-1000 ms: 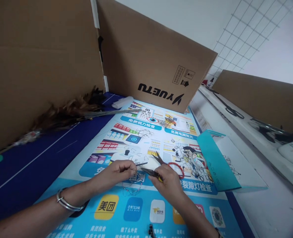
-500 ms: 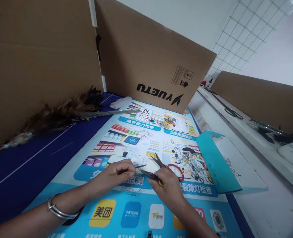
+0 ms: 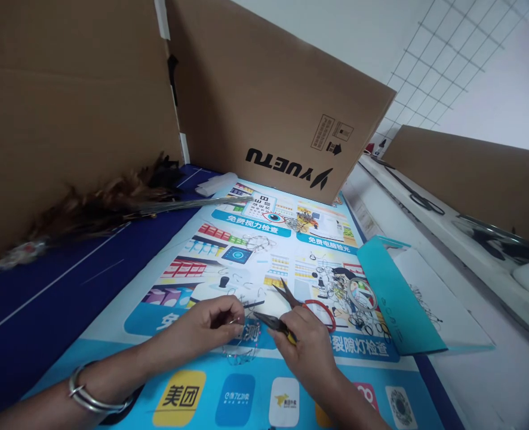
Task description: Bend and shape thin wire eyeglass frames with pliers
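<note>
My left hand [image 3: 213, 325] is closed in a pinch on a thin beaded chain [image 3: 241, 358]. It hangs in a loop below my fingers, with small pinkish and pale beads. My right hand [image 3: 307, 349] is wrapped round needle-nose pliers [image 3: 268, 321] with dark jaws and yellow-and-black handles. The jaw tips point left, close to my left fingertips; whether they grip the chain is too small to tell. Just beyond my right hand lie scissors [image 3: 319, 313] with red handles, blades pointing away to the left. Small wire bits [image 3: 244, 291] are scattered past my left hand.
A tangled heap of wire and ring pieces [image 3: 349, 292] lies to the right with a roll of tape [image 3: 362, 294]. Beside it stands an open teal box [image 3: 401, 304]. Cardboard panels [image 3: 268, 101] wall the back and left; brown feathers [image 3: 94, 206] lie along the left.
My left hand has turned slightly and the beaded loop now hangs lower and more plainly in view. The pliers remain near my left fingertips. The view has shifted a little.
</note>
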Demonstrator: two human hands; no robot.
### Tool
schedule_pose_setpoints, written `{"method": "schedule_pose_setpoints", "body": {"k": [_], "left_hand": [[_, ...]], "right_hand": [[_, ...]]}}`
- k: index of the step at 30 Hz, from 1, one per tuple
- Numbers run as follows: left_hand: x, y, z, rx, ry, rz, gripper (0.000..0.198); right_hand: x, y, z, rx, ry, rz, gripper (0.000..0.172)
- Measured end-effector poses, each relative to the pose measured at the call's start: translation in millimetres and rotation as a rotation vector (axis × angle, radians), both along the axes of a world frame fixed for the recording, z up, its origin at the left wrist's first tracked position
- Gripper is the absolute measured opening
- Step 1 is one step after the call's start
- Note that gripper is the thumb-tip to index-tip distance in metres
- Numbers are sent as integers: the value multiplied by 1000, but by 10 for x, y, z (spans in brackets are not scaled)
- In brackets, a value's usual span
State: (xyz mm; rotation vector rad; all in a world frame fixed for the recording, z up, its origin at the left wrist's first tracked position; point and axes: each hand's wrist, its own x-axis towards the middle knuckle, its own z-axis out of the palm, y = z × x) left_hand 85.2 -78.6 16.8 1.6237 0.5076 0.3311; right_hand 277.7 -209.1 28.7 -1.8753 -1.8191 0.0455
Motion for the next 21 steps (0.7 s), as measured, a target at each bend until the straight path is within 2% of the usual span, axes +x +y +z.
{"method": "schedule_pose_setpoints", "body": {"k": [5,9,16,21], "left_hand": [[3,6,-33,40,12,10,7],[4,0,-38,31,10,-3,5],[46,-54,34,19,-6,14,7],[82,-113,57,95,19,78,10]], "right_hand": [[-16,-1,23,19,-55,0,13],[-18,0,24,-7,-19,-7,13],[-45,5,26,-56,81,-12,12],[-60,10,13,-86,100,-12,16]]}}
